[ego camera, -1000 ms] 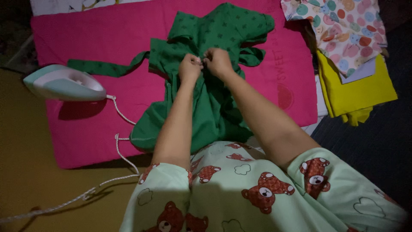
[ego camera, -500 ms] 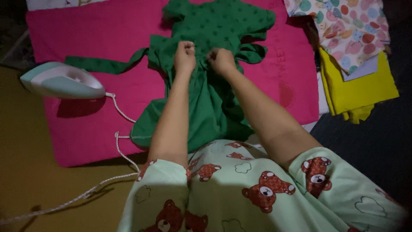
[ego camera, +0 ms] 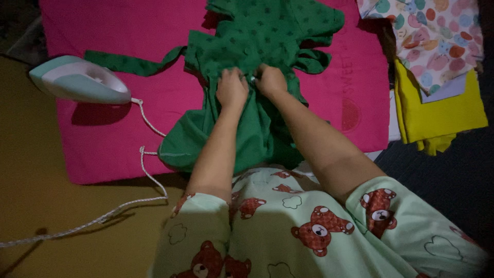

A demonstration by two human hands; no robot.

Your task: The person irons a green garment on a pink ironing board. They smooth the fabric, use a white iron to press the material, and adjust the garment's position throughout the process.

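Both hands pinch the green garment (ego camera: 257, 56) at its front, left hand (ego camera: 231, 88) and right hand (ego camera: 270, 81) nearly touching, fingers clenched on fabric (tiny fastener between them, unclear). Keep cloth flat on pink mat (ego camera: 118, 31); iron (ego camera: 77, 80) sits well left.

Dim light, pink mat (ego camera: 113, 139) on ochre floor (ego camera: 46, 195), dark carpet (ego camera: 442, 175) at right
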